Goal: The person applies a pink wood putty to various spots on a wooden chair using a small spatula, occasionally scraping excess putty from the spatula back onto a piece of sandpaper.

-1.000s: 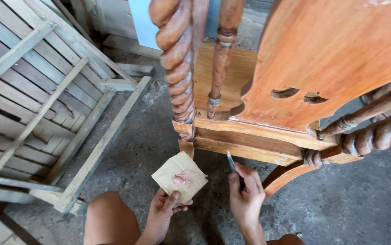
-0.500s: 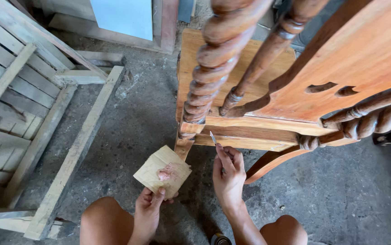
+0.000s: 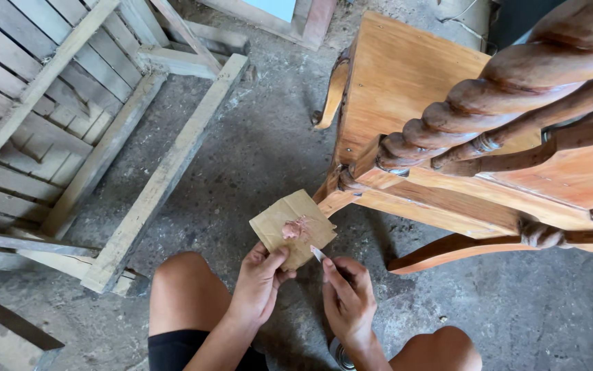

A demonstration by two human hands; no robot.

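Lower centre: left hand (image 3: 258, 285) pinching cardboard scrap (image 3: 291, 227) bearing pink putty (image 3: 298, 228); right hand (image 3: 346, 297) gripping small blade (image 3: 317, 253), below wooden chair (image 3: 413, 103).

no packages, labels, signs or screens show anywhere in this workshop view.

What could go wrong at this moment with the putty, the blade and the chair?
1. The left hand pinches the cardboard piece by one corner only; it may tilt, and the pinkish putty could slide onto the concrete floor.
2. The small blade in the right hand points toward the left thumb, so a slip might nick it.
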